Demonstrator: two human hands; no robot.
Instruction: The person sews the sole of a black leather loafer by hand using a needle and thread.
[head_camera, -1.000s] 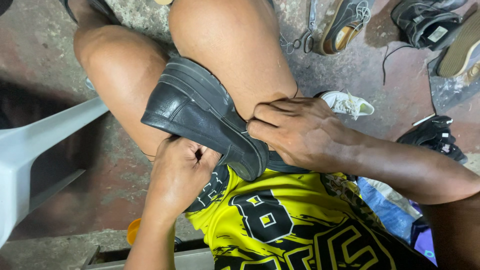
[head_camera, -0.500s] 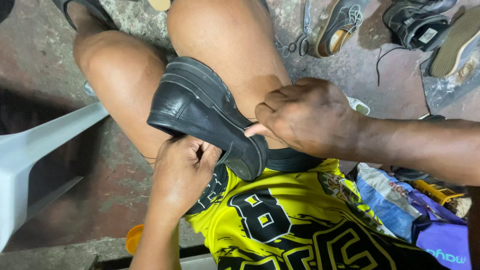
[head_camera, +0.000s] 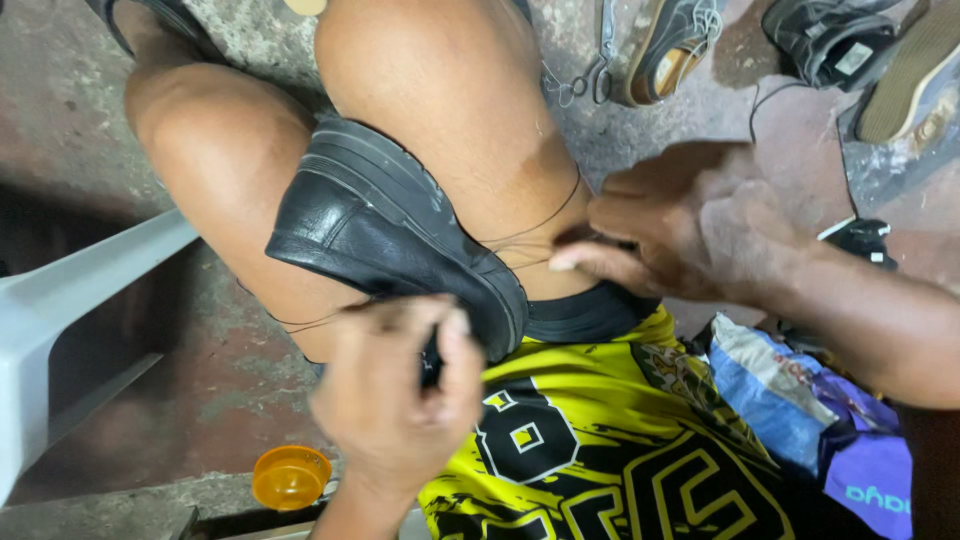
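A black leather shoe (head_camera: 390, 225) lies clamped between my bare knees, sole turned up to the right. My left hand (head_camera: 400, 395) is closed just below the shoe's heel end, gripping a thin dark thread (head_camera: 310, 320) that runs off to the left. My right hand (head_camera: 690, 235) sits to the right of the shoe, fingers pinched on another length of thread (head_camera: 545, 222) that stretches taut from the sole across my thigh. A dark tool may be in my left fist, but it is blurred.
Scissors (head_camera: 590, 70) and several worn shoes (head_camera: 670, 45) lie on the concrete floor at the top right. An orange lid (head_camera: 290, 477) sits at the bottom left beside a white plastic chair (head_camera: 70, 310). Colourful bags (head_camera: 810, 410) lie at the right.
Both hands have pulled apart from the shoe: the right hand moved right and the left hand moved down, drawing the threads taut.
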